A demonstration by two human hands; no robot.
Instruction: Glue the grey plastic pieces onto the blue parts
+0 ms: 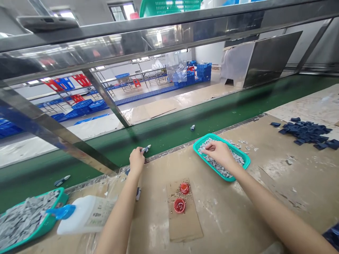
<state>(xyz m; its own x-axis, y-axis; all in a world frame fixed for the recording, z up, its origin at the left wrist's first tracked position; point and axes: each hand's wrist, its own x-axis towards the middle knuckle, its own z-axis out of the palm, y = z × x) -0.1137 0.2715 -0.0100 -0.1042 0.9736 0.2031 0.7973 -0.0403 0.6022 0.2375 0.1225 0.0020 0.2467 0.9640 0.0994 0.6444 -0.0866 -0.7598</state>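
The grip of the left hand point(137, 160) clenches a small grey-and-blue piece point(146, 149) over the edge of the green conveyor belt point(169, 139). The right hand point(218, 153) pinches among loose grey pieces point(215, 164) in a shallow teal plastic tray point(209, 144) on the tan desk point(238, 211); whether it holds one is unclear.

The tray point(209, 140) is glossy plastic, the cardboard point(185, 225) matt, the rail point(169, 26) polished steel.

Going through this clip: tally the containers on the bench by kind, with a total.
Teal trays: 2
Red cups: 2
White jug: 1
Total: 5
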